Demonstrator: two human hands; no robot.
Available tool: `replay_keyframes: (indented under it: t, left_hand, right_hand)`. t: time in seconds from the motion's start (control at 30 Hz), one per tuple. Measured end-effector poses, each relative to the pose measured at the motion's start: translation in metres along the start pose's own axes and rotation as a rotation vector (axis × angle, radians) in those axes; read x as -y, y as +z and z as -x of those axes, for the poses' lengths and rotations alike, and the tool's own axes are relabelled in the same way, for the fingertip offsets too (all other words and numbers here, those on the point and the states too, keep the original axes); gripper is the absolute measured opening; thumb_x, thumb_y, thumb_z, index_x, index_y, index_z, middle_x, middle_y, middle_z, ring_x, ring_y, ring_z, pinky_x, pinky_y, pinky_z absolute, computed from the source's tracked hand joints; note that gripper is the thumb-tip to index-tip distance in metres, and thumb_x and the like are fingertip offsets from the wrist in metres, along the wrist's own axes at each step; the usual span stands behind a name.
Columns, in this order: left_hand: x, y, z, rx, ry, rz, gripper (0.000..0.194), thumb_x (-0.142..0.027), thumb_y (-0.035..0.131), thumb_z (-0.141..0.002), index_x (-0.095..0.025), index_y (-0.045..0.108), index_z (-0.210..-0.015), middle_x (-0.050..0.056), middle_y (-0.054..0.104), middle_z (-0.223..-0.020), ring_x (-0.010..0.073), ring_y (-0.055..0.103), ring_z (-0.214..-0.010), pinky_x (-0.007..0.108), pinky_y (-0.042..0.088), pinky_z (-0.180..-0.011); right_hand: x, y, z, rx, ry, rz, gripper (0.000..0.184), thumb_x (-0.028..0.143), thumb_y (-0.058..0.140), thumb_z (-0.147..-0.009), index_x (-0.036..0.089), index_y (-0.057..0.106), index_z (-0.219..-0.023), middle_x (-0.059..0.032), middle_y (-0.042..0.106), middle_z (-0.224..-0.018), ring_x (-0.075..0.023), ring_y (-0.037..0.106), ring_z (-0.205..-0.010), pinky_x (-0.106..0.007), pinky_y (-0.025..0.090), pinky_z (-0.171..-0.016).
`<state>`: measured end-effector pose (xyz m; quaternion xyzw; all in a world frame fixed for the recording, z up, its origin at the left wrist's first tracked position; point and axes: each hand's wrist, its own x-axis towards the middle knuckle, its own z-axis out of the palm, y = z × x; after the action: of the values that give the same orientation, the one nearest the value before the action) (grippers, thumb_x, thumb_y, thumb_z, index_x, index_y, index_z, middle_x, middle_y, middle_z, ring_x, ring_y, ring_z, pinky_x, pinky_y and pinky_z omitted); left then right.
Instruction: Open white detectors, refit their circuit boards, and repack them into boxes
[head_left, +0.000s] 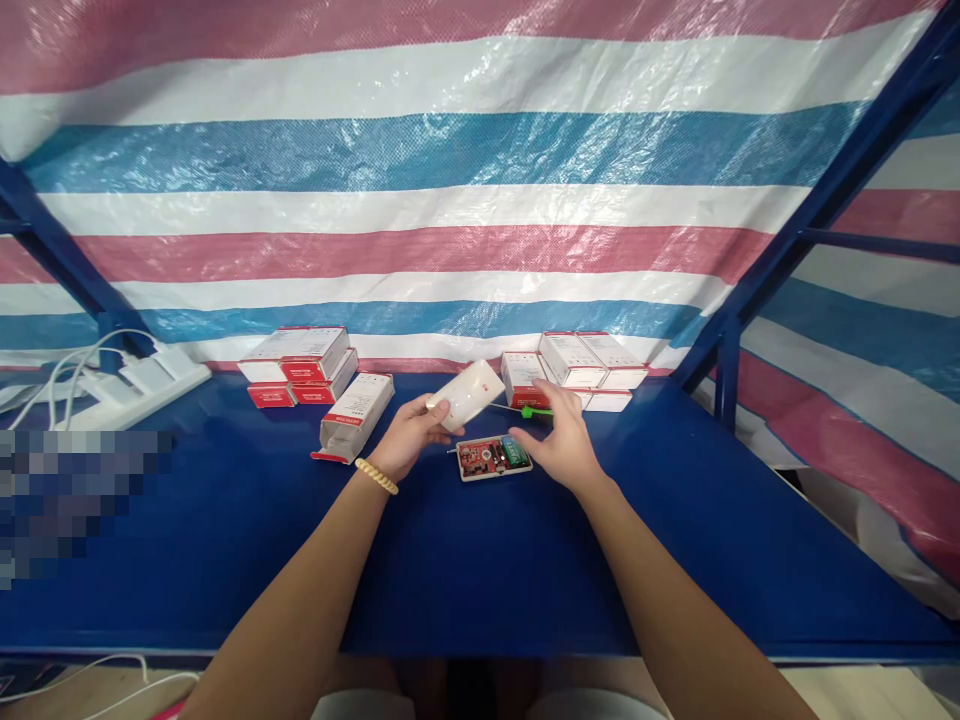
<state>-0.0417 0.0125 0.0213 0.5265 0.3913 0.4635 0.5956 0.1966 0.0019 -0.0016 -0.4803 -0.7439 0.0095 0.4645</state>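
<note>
My left hand (411, 432) is closed around the edge of a white plastic cover (466, 394), tilted above the table. Just below it, an open detector housing (491, 458) lies on the blue table, its red circuit board and green battery facing up. My right hand (564, 436) hovers over the housing's right end, thumb and fingers spread. Between that thumb and the fingers shows a screwdriver (534, 411) with a green handle. Its thin shaft points left toward the cover, and the handle's rear end is hidden behind my right hand.
An open-ended carton (361, 405) lies left of my left hand. Stacked red-and-white boxes stand at the back left (300, 362) and back right (585, 362). A white power strip (150, 385) with cables occupies the far left. Blue metal posts (720, 350) flank the table before a striped sheet.
</note>
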Motion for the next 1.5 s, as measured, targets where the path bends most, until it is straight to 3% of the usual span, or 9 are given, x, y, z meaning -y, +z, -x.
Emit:
replay_keyframes:
  t: [0.13, 0.3, 0.5, 0.7, 0.77, 0.9, 1.07, 1.27, 1.5]
  left_hand:
    - [-0.002, 0.007, 0.005, 0.206, -0.100, 0.052, 0.047, -0.057, 0.062, -0.077, -0.013, 0.060, -0.093, 0.006, 0.067, -0.073, 0.0166, 0.064, -0.058, 0.024, 0.040, -0.050]
    - [0.002, 0.010, 0.007, 0.309, -0.142, 0.021, 0.053, -0.061, 0.052, -0.082, -0.010, 0.065, -0.090, 0.007, 0.065, -0.061, 0.0152, 0.059, -0.050, 0.024, 0.036, -0.046]
    - [0.004, 0.013, 0.004, 0.277, -0.180, -0.060, 0.056, -0.066, 0.049, -0.081, -0.012, 0.062, -0.084, 0.006, 0.063, -0.060, 0.0121, 0.053, -0.044, 0.023, 0.029, -0.043]
    - [0.004, -0.003, -0.001, -0.180, 0.163, -0.661, 0.032, -0.043, 0.045, -0.085, -0.017, 0.063, -0.081, 0.004, 0.069, -0.076, 0.0149, 0.057, -0.061, 0.029, 0.044, -0.061]
    - [0.004, -0.008, 0.001, -0.128, 0.265, -0.818, 0.024, -0.034, 0.052, -0.079, -0.020, 0.062, -0.096, 0.003, 0.069, -0.092, 0.0185, 0.061, -0.081, 0.032, 0.047, -0.074]
    - [0.005, -0.010, 0.007, 0.108, 0.351, -1.024, 0.053, -0.038, 0.069, -0.066, -0.021, 0.055, -0.115, 0.006, 0.062, -0.113, 0.0254, 0.056, -0.105, 0.039, 0.043, -0.091]
    - [0.013, -0.004, 0.009, 0.222, 0.327, -1.124, 0.089, -0.052, 0.080, -0.049, -0.022, 0.048, -0.126, 0.010, 0.058, -0.118, 0.0317, 0.051, -0.112, 0.046, 0.037, -0.095]
    - [0.019, -0.003, 0.004, 0.216, 0.262, -1.083, 0.094, -0.036, 0.079, -0.054, -0.023, 0.035, -0.137, 0.007, 0.062, -0.109, 0.0312, 0.052, -0.113, 0.048, 0.031, -0.100]
    - [0.011, 0.003, 0.007, 0.097, 0.336, -0.977, 0.090, -0.031, 0.075, -0.056, -0.022, 0.033, -0.135, 0.005, 0.062, -0.108, 0.0275, 0.055, -0.109, 0.045, 0.031, -0.101]
  right_hand:
    - [0.021, 0.000, 0.002, 0.155, -0.055, -0.158, 0.094, 0.048, 0.076, -0.066, 0.025, 0.030, -0.144, -0.0131, 0.041, -0.142, -0.0339, 0.036, -0.131, -0.051, 0.033, -0.106]
    - [0.026, 0.001, 0.003, 0.249, -0.055, -0.255, 0.070, 0.044, 0.076, -0.068, 0.026, 0.051, -0.130, -0.0115, 0.048, -0.135, -0.0312, 0.042, -0.127, -0.049, 0.034, -0.106]
    - [0.018, -0.001, 0.002, 0.309, 0.004, -0.294, 0.060, 0.040, 0.079, -0.066, 0.026, 0.058, -0.120, -0.0095, 0.057, -0.119, -0.0289, 0.051, -0.114, -0.048, 0.041, -0.099]
    - [0.013, 0.000, 0.002, 0.351, 0.083, -0.310, 0.055, 0.035, 0.080, -0.064, 0.023, 0.061, -0.114, -0.0086, 0.058, -0.110, -0.0257, 0.056, -0.104, -0.045, 0.045, -0.093]
    - [0.012, 0.001, 0.003, 0.374, 0.088, -0.303, 0.053, 0.035, 0.080, -0.064, 0.023, 0.062, -0.113, -0.0086, 0.057, -0.110, -0.0258, 0.056, -0.104, -0.046, 0.045, -0.094]
    - [0.011, 0.001, 0.005, 0.420, 0.082, -0.312, 0.054, 0.037, 0.079, -0.066, 0.023, 0.062, -0.116, -0.0092, 0.056, -0.112, -0.0257, 0.056, -0.104, -0.046, 0.046, -0.094]
    - [0.012, 0.003, 0.006, 0.451, 0.074, -0.306, 0.057, 0.039, 0.080, -0.064, 0.023, 0.064, -0.116, -0.0099, 0.055, -0.113, -0.0265, 0.055, -0.107, -0.045, 0.046, -0.094]
    - [0.012, 0.003, 0.005, 0.469, 0.095, -0.325, 0.055, 0.037, 0.081, -0.063, 0.023, 0.065, -0.114, -0.0095, 0.057, -0.112, -0.0262, 0.058, -0.103, -0.045, 0.048, -0.092]
    - [0.011, -0.001, 0.003, 0.481, 0.170, -0.459, 0.056, 0.031, 0.081, -0.063, 0.023, 0.063, -0.115, -0.0083, 0.062, -0.115, -0.0253, 0.060, -0.103, -0.044, 0.049, -0.091]
